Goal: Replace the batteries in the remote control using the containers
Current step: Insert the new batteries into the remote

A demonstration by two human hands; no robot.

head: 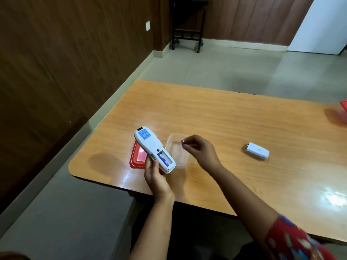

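Observation:
My left hand (156, 176) grips the lower end of a white remote control (150, 145), held back side up above the table. Its battery compartment is uncovered, and one purple battery (163, 158) lies inside. My right hand (200, 150) pinches a second purple battery (183, 141) over a clear plastic container (177, 158) just right of the remote. A red lid (138, 157) lies flat under the remote. The white battery cover (257, 151) rests on the table farther right.
The wooden table (225, 124) has a rounded corner near my left hand. Another red-lidded container (343, 111) shows at the right edge. A dark wheeled stand (185, 25) stands by the far wall.

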